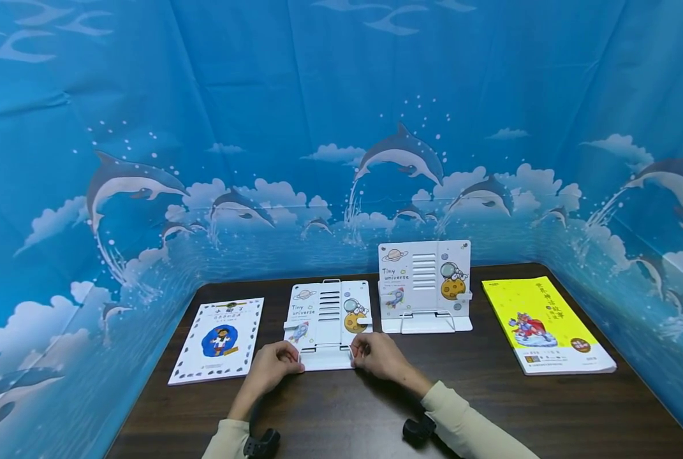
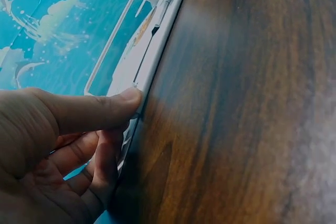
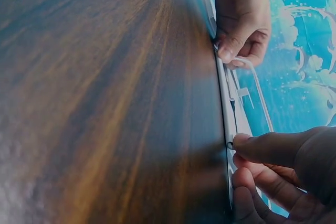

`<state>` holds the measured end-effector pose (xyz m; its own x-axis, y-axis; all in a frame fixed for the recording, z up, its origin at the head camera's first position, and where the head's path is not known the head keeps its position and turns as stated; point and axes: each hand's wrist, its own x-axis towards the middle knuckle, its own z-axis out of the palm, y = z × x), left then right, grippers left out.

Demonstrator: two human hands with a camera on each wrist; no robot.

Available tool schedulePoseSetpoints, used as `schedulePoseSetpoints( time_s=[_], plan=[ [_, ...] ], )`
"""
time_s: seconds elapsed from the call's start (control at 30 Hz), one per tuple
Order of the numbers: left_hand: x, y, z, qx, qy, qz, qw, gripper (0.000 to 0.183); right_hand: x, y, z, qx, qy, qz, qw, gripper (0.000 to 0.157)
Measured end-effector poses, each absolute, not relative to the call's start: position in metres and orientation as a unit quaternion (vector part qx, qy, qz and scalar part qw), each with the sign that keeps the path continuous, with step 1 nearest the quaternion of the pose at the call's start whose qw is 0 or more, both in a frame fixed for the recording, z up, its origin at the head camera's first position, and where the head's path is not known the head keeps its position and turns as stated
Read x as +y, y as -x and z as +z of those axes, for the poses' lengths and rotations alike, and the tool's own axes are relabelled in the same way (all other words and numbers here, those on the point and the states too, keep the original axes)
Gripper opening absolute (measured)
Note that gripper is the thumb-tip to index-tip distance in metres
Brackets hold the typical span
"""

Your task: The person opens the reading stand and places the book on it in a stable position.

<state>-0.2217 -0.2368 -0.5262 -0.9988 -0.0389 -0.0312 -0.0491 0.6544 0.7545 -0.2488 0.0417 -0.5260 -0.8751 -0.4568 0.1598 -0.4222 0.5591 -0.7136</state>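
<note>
L hand (image 1: 273, 366), thumb + fingers bent in, pinches the L front corner of a white, rectangular, metal-looking book stand (image 1: 318, 326); R hand (image 1: 378, 357) pinches the R front corner, likewise nearly closed. Stand's btwn them, mostly just beyond the fingertips, on the dark brown, wood-grained surface (image 1: 330, 417). It's got slots down the middle, "Tiny universe" lettering, a rocket, an astronaut w/ yellow planet; thin white wire bracket (image 3: 260, 95) sticks up at the front.

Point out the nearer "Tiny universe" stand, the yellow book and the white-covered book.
Nearer "Tiny universe" stand (image 1: 328, 331): head view, on its panel, near the middle.
Yellow book (image 1: 548, 326): head view, on its front cover, near the middle.
White-covered book (image 1: 216, 342): head view, on its cover's blue picture.
</note>
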Motion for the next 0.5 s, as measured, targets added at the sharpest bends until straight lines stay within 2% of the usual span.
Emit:
schedulePoseSetpoints(
  time_s=[0.27, 0.4, 0.5],
  plan=[
    [-0.243, 0.222, -0.525, 0.896, 0.000, 0.443, 0.041, 0.016, 0.051, 0.256, -0.518, 0.870, 0.237, -0.428, 0.054, 0.009],
    [-0.249, 0.225, -0.517, 0.890, -0.012, 0.452, 0.058, 0.014, 0.058, 0.264, -0.509, 0.877, 0.170, -0.450, 0.011, 0.005],
    [-0.252, 0.231, -0.508, 0.891, 0.018, 0.453, 0.032, 0.013, 0.060, 0.271, -0.503, 0.876, 0.120, -0.467, -0.035, 0.003]
  ],
)
